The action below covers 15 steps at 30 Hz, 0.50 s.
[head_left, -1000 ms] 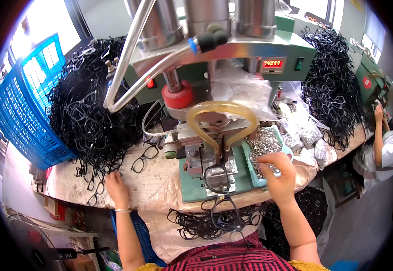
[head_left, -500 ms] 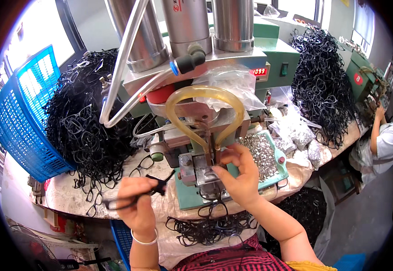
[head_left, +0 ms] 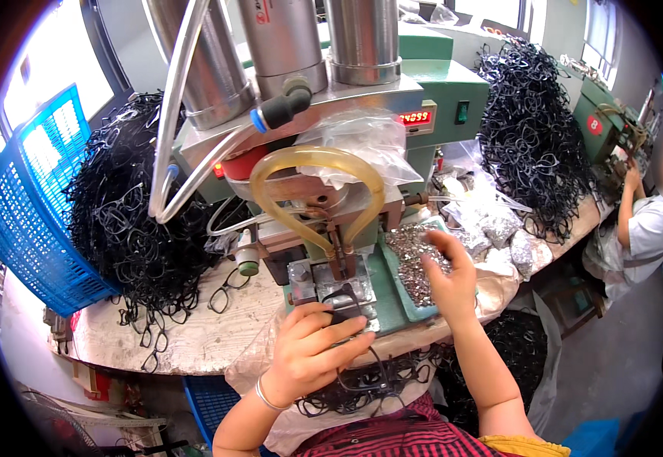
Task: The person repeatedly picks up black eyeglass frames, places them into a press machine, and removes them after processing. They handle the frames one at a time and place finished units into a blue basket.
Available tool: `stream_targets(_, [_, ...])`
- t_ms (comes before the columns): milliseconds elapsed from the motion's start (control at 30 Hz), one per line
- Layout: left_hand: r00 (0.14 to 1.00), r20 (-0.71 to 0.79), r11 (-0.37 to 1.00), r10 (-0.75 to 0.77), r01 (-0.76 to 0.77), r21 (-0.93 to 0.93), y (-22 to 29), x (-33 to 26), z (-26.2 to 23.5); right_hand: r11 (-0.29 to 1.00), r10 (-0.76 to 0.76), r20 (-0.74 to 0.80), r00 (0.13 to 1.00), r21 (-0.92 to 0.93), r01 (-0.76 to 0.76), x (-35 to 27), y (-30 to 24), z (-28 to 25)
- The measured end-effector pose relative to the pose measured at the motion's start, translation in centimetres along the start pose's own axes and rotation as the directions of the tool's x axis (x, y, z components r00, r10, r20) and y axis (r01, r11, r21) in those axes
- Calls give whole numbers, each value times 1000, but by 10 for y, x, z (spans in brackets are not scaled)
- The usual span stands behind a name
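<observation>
My left hand (head_left: 312, 354) is closed on a black eyeglass frame, and its fingers lie against the small metal fixture (head_left: 301, 283) at the foot of a bench machine. One thin dark part of the eyeglass frame (head_left: 381, 371) hangs below those fingers; the rest is partly hidden by the hand. Just above the fixture, two copper-coloured jaws (head_left: 337, 263) point down, fed by a looped yellowish hose (head_left: 381, 198). Over the tray (head_left: 392, 268) of tiny shiny metal parts, my right hand (head_left: 455, 286) is raised, thumb and fingers apart, with nothing visible between them.
Tangled heaps of black eyeglass frames stand left (head_left: 141, 206) and far right (head_left: 533, 129), beside a blue basket (head_left: 34, 221). More frames lie in my lap. Plastic bags of small parts (head_left: 499, 225) sit past the tray. A person (head_left: 648, 228) works at another machine on the right.
My left hand has brought the eyeglass frame rightward to the fixture. My right hand has moved from the fixture to above the parts tray. The view has shifted slightly.
</observation>
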<state>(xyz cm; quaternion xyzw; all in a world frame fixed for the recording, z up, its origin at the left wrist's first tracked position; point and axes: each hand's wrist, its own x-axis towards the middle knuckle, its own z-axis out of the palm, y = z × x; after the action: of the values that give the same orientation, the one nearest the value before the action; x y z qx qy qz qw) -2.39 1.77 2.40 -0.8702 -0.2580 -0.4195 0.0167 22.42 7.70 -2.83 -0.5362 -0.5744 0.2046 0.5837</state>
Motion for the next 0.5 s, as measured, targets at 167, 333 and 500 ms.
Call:
stream_targets(167, [999, 46, 1000, -9, 8, 30, -3, -3, 1, 903, -236, 70, 969, -351, 246, -8, 38, 1])
stream_targets(333, [994, 88, 997, -66, 62, 49, 4, -4, 1, 741, -272, 271, 923, -554, 380, -15, 33, 22])
stream_targets(500, [871, 408, 934, -275, 343, -104, 75, 18, -60, 599, -341, 351, 872, -634, 489, 4, 53, 19])
